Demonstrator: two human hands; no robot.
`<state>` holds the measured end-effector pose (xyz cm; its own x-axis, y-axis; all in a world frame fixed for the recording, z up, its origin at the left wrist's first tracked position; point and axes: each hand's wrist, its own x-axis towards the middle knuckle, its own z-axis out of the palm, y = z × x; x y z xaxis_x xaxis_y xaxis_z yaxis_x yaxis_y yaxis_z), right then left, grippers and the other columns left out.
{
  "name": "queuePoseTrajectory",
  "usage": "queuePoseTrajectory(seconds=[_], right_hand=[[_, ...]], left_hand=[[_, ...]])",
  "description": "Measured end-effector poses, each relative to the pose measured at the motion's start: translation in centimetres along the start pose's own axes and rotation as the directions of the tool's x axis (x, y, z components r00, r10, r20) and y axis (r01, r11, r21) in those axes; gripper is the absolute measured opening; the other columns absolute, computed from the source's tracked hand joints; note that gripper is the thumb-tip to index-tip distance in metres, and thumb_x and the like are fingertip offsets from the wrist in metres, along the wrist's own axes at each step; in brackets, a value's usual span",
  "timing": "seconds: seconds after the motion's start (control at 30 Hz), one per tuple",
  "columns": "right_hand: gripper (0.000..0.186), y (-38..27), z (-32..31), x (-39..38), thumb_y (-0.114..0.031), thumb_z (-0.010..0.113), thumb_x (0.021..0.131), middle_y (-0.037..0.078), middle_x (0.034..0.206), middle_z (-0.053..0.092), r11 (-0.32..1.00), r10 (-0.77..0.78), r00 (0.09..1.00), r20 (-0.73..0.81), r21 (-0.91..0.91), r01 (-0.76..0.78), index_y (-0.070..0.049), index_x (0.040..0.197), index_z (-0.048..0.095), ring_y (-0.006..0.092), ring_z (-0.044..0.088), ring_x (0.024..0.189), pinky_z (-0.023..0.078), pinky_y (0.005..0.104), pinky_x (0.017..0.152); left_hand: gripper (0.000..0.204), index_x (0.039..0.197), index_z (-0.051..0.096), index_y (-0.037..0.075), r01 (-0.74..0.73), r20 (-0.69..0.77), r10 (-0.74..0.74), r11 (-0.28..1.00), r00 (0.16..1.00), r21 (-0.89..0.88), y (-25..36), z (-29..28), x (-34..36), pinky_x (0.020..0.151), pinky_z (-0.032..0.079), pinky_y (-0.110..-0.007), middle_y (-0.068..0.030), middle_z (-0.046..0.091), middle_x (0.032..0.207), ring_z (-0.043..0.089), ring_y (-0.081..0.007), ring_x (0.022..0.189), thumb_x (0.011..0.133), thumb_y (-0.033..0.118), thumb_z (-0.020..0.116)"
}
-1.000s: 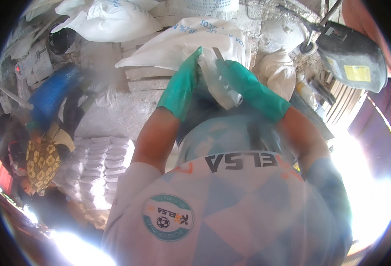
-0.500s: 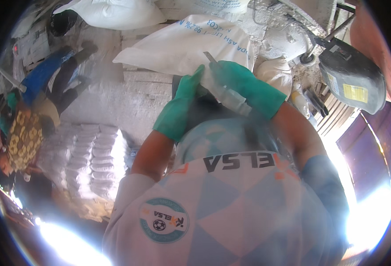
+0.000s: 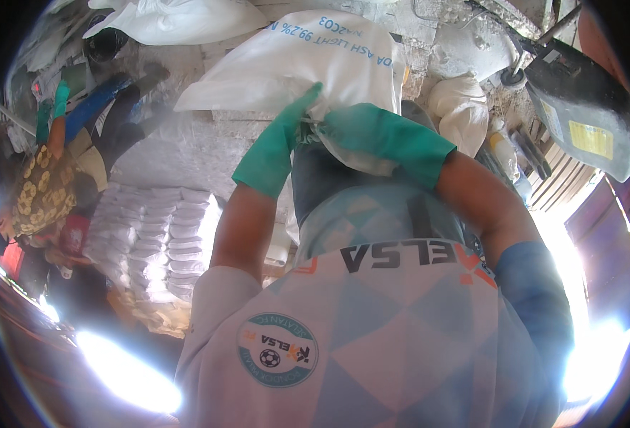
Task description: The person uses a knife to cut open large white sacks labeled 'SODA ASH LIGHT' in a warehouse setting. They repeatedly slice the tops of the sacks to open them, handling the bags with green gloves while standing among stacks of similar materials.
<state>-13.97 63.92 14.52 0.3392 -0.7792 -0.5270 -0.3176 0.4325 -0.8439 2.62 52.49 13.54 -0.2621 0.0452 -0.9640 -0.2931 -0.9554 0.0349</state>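
My left hand (image 3: 279, 139), in a green glove, is closed on the near edge of a large white sack (image 3: 261, 78) with blue print, one finger lying along it. My right hand (image 3: 375, 139), also gloved, is closed around pale translucent sheeting (image 3: 361, 164) just below the sack; the thin flat tool seen earlier in that hand is hidden now. Dark clothing shows beneath both hands.
Another white sack (image 3: 172, 18) lies behind, a slumped pale sack (image 3: 457, 110) at right near a dark plastic container (image 3: 572, 100). At left a co-worker in patterned clothing (image 3: 47, 189) bends beside stacked small white bags (image 3: 150, 235).
My right hand has shifted down and left, tilting the sheeting, and the tool's tip has dropped from sight. My left hand has shifted slightly left. The co-worker's gloved arm has risen.
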Motion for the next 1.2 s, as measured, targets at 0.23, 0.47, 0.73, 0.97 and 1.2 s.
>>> queuePoseTrajectory(seconds=[0.23,0.47,0.73,0.97,1.2], right_hand=[[0.030,1.7,-1.1,-1.7,-0.029,0.052,0.101,0.017,0.098,0.070,0.977,-0.071,0.963,-0.260,-0.211,0.015,-0.009,0.118,0.066,0.0293,0.070,0.088,0.055,0.0374,0.073],[0.051,-1.8,-3.2,-1.4,-0.049,0.041,0.103,0.017,0.108,0.071,0.941,0.337,0.941,0.041,0.024,-0.338,-0.008,0.120,0.067,0.0343,0.067,0.101,0.050,0.0419,0.091],[0.052,-0.3,-2.5,-0.9,-0.051,0.040,0.103,0.011,0.101,0.071,0.934,0.350,0.919,0.181,0.009,-0.357,-0.009,0.116,0.069,0.0270,0.067,0.091,0.050,0.0378,0.086],[0.053,-0.3,-2.5,-1.6,-0.052,0.040,0.103,0.009,0.092,0.068,0.939,0.328,0.929,0.172,0.051,-0.341,-0.009,0.113,0.068,0.0238,0.064,0.083,0.050,0.0369,0.080],[0.055,-1.6,-2.7,-2.1,-0.054,0.038,0.104,0.010,0.095,0.069,0.929,0.358,0.913,0.194,0.022,-0.369,-0.009,0.115,0.068,0.0240,0.066,0.087,0.050,0.0373,0.082]], left_hand=[[0.036,0.102,0.066,0.007,-0.197,-0.048,0.200,0.979,0.979,0.054,-3.5,-0.7,-0.8,0.049,0.046,-0.027,-0.0036,0.066,0.075,0.059,-0.0149,0.054,0.095,0.042,0.068],[0.051,0.138,0.053,0.003,-0.222,-0.079,0.230,0.970,0.970,0.102,-5.2,-0.1,-2.3,0.072,0.053,-0.028,-0.0031,0.064,0.114,0.064,-0.0111,0.087,0.098,0.033,0.066],[0.054,0.099,0.068,0.002,-0.229,-0.222,0.285,0.942,0.932,0.246,-5.7,0.6,-2.6,0.054,0.045,-0.028,-0.0073,0.066,0.074,0.060,-0.0151,0.060,0.092,0.056,0.068],[0.058,0.092,0.067,0.002,-0.173,-0.232,0.293,0.887,0.928,0.428,-5.4,0.5,-2.9,0.044,0.041,-0.027,-0.0066,0.060,0.058,0.055,-0.0154,0.048,0.091,0.061,0.065],[0.060,0.092,0.067,0.001,-0.159,-0.237,0.290,0.877,0.927,0.454,-5.7,0.3,-2.8,0.044,0.041,-0.027,-0.0072,0.059,0.057,0.054,-0.0157,0.046,0.090,0.061,0.066]])
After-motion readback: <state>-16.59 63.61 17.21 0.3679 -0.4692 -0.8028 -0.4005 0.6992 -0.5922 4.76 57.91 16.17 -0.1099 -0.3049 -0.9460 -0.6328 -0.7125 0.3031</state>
